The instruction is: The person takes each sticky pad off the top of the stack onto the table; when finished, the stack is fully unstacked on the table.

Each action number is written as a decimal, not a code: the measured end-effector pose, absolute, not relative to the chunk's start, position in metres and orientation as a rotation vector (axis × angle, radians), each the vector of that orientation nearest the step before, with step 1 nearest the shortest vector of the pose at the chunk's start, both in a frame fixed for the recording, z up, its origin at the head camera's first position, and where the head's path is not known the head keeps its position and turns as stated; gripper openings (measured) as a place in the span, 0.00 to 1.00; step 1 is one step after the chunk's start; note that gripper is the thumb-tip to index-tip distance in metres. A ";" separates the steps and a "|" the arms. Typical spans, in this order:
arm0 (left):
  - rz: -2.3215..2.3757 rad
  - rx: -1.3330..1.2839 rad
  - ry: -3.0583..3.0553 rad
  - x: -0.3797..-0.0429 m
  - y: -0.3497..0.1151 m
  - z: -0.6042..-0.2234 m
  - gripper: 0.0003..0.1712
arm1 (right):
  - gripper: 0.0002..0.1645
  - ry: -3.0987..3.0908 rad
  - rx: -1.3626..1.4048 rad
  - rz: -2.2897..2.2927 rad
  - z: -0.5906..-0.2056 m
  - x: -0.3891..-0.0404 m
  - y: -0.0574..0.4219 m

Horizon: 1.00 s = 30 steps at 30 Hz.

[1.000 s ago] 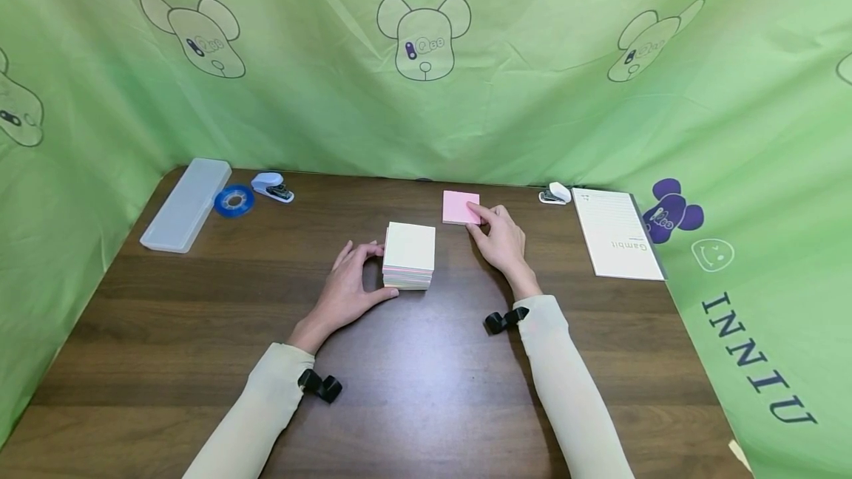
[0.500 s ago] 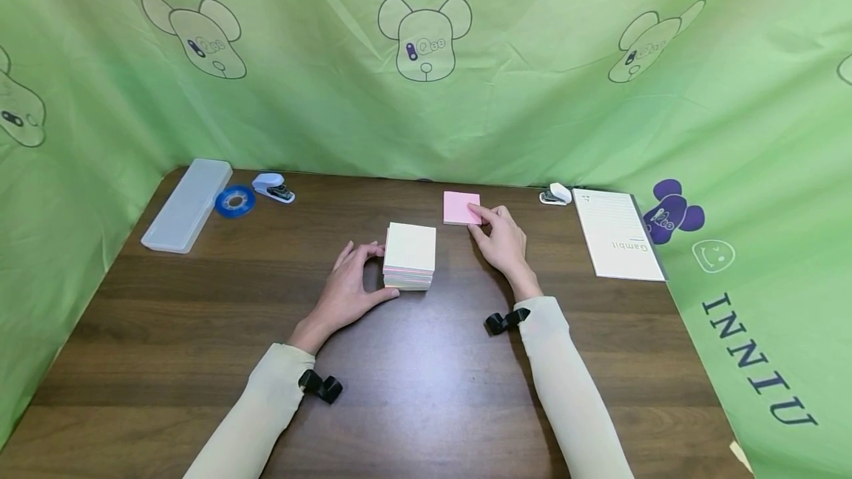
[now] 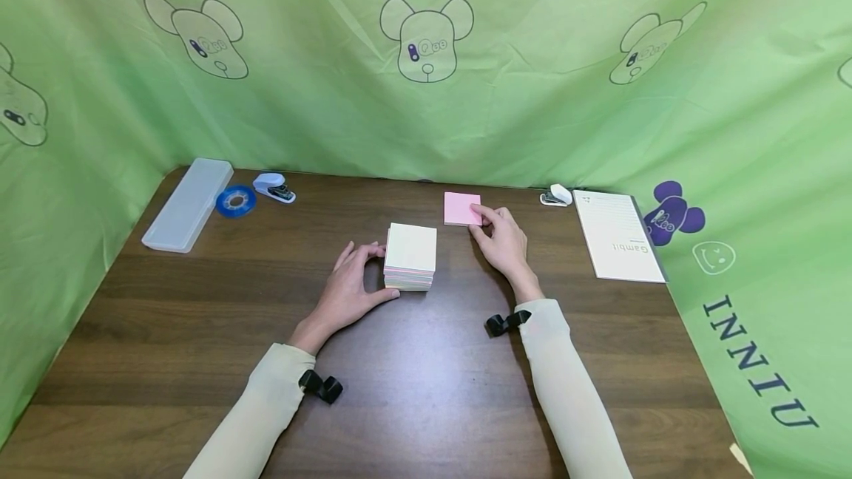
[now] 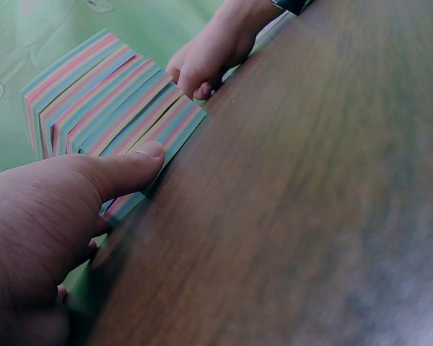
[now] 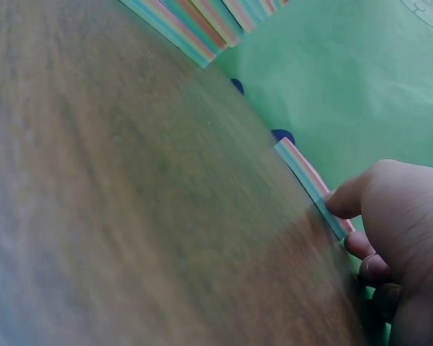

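Observation:
A tall stack of sticky notes (image 3: 410, 248), pale cream on top with striped pastel sides, stands mid-table in the head view. My left hand (image 3: 342, 294) grips its near left corner, thumb against the front face and fingers along the left side. In the left wrist view the thumb lies low on the striped edges of the stack (image 4: 123, 101). Farther back and to the right is a thin pink sticky note pad (image 3: 459, 208), flat on the table. My right hand (image 3: 504, 246) pinches its near right corner between thumb and fingers; the right wrist view shows the pad's layered edge (image 5: 303, 176).
Along the back left are a translucent case (image 3: 188, 205), a blue tape roll (image 3: 236, 201) and a small lavender stapler (image 3: 274, 187). A white stapler (image 3: 556, 195) and a notepad (image 3: 615, 235) lie at the back right. A green curtain (image 3: 426, 131) borders the table.

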<state>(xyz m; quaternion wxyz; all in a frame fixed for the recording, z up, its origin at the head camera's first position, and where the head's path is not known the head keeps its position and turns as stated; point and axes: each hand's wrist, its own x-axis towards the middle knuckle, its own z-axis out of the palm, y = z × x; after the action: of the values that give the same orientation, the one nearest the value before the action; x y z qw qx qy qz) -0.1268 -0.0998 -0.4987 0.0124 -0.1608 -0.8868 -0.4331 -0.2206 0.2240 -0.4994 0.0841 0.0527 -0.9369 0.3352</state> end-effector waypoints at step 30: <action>-1.350 -0.513 -2.737 -0.126 -0.100 -0.499 0.41 | 0.22 -2.613 0.262 1.198 -0.489 -0.217 0.222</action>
<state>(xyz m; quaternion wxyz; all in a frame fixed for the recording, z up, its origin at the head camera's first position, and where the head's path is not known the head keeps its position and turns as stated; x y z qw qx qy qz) -0.1258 -0.1004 -0.4993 0.0236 -0.1657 -0.8842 -0.4360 -0.2173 0.2220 -0.4890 0.1274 0.0899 -0.8979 0.4117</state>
